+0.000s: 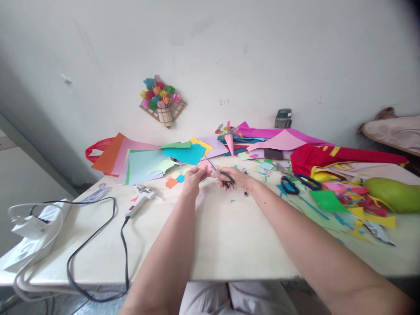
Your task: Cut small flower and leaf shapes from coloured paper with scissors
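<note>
My left hand is pinched on a small pink piece of paper, held just above the white table. My right hand is closed round the black handles of a pair of scissors, whose blades point left into the pink paper. Both hands meet near the middle of the table, a little beyond the centre. Small coloured paper scraps lie on the table round the hands.
A white glue gun with a black cord lies left. Coloured paper sheets fan out at the back. Blue-handled scissors, a red bag, a green fruit and paper cuttings crowd the right. A paper flower basket hangs on the wall.
</note>
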Tool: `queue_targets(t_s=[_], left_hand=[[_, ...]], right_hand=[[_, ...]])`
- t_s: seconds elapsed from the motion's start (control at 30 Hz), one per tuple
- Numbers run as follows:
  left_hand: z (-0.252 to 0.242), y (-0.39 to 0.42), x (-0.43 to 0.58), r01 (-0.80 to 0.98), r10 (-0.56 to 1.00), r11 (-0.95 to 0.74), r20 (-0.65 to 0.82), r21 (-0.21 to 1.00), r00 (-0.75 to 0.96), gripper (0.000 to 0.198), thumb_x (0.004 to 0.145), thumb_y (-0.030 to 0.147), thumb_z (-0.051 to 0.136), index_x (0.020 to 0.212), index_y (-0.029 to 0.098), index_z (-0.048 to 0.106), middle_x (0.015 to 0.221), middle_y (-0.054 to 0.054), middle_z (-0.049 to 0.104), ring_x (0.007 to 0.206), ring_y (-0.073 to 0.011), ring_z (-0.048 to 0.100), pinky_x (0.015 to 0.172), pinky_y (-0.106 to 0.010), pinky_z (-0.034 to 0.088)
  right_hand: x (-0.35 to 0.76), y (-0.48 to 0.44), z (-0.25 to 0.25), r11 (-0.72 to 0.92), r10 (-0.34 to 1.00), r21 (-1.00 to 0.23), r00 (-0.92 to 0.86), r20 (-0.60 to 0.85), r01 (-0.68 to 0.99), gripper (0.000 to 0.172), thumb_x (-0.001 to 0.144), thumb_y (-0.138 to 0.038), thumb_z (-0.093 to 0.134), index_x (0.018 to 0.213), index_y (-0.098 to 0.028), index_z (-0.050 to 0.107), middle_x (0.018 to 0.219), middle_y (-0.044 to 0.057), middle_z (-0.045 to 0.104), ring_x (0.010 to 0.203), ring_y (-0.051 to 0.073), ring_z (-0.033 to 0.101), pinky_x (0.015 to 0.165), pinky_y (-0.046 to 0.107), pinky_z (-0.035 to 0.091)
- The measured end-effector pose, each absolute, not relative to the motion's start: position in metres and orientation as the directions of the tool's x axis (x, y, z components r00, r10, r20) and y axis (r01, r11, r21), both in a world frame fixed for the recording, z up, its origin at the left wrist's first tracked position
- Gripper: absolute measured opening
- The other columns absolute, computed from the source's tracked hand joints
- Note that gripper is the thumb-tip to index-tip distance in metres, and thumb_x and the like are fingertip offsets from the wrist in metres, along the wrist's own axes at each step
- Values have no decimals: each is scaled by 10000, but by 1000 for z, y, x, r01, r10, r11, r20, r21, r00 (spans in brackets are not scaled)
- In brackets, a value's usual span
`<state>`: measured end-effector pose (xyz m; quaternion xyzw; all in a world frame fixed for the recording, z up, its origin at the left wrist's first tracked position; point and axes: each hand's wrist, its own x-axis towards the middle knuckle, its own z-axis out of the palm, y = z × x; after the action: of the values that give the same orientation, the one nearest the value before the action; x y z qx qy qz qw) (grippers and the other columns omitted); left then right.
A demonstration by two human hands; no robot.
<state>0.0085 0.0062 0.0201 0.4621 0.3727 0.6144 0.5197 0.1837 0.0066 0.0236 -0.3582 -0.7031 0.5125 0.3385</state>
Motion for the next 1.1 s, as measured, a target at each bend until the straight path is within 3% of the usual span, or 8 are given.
queue_targets(t_s=[1.1], left_hand=[[15,13,5,-275,959,-259,281,926,44,290,586,376,785,604,155,598,599,-31,662,595,-139,604,738,-309,445]], right_hand=[[183,1,30,198,869,-944,-493,45,263,351,713,-487,642,727,-158,520,583,-22,571,419,59,501,329,154,287]])
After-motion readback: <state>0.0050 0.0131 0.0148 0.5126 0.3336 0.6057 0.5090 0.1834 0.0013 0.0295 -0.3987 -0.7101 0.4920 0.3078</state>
